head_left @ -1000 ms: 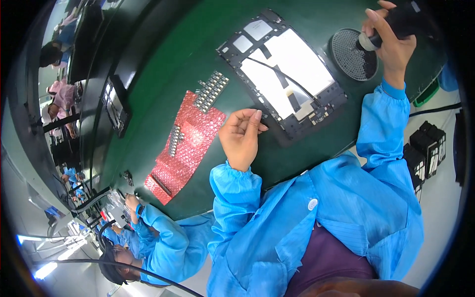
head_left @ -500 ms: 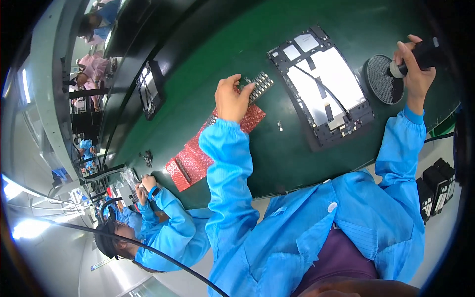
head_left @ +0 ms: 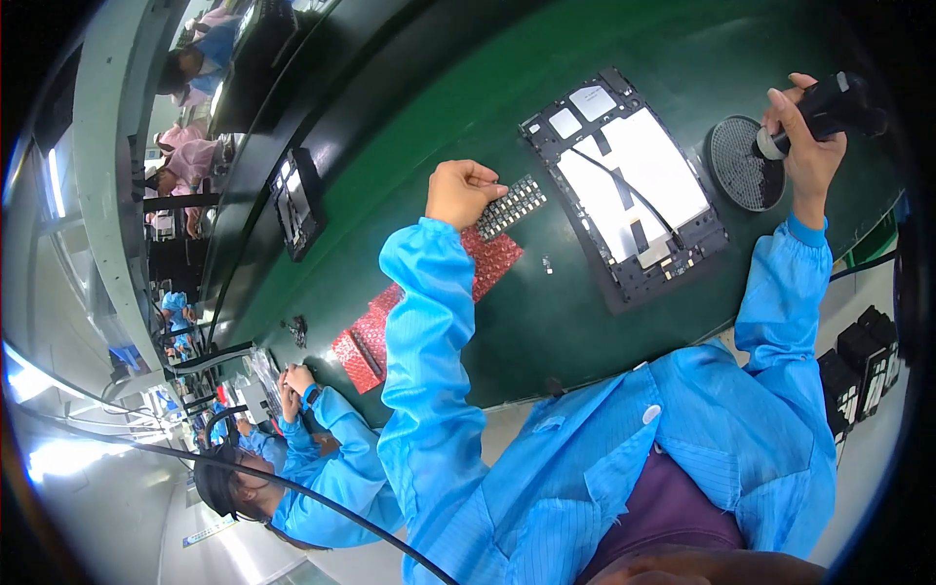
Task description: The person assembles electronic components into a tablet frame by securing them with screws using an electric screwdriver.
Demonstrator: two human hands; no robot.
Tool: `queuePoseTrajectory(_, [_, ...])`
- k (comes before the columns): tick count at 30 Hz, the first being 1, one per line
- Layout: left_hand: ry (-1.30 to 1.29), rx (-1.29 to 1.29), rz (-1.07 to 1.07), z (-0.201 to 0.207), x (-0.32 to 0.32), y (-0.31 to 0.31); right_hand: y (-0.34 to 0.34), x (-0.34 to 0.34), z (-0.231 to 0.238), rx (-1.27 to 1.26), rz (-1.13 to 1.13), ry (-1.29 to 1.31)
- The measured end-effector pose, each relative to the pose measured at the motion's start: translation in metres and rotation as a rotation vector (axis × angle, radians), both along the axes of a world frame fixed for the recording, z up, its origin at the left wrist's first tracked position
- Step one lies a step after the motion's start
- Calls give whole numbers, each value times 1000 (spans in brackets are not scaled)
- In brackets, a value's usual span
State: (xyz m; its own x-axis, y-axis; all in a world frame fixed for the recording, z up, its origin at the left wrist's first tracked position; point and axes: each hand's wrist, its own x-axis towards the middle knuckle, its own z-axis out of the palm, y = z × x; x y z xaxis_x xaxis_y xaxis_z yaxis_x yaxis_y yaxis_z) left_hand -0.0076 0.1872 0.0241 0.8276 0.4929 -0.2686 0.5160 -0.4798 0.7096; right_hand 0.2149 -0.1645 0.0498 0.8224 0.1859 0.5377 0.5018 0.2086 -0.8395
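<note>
Hands first: my left hand [head_left: 463,192] is out over the tabletop [head_left: 409,117], fingers curled shut w/ tips pinched at the near end of a strip of small grey parts [head_left: 514,204]; can't tell if it's actually got one or is just touching. The strip lies on the upper end of a red bubble-wrap sheet [head_left: 429,302] that runs down-left under my blue sleeve. One tiny loose piece [head_left: 547,263] sits on the green just right of the sheet.

Middle: opened tablet back [head_left: 629,185], black frame, white panel, thin black cable across it, flat on the tabletop, nothing touching it.

Right: round black mesh dish [head_left: 741,164] just beside the tablet. My right hand [head_left: 804,146] is closed round a black electric screwdriver [head_left: 831,105], tip approx at the dish rim.

Risks, as I judge it: pinch on so small a part could slip & drop it on the green; sleeve dragging the bubble wrap could shift the strip; driver swinging over could snag the cable or tip the dish
</note>
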Motion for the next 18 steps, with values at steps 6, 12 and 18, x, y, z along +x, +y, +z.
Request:
queuePoseTrajectory(6, [-280,517,-83,17,-19,-62,-2,0,0,10,-22,23])
queuePoseTrajectory(12, [-318,-12,347,16,-81,-84,-1,1,-2,15,3,18])
queuePoseTrajectory(18, [-401,-524,378,11,-89,-94,5,-2,6,34,-18,28])
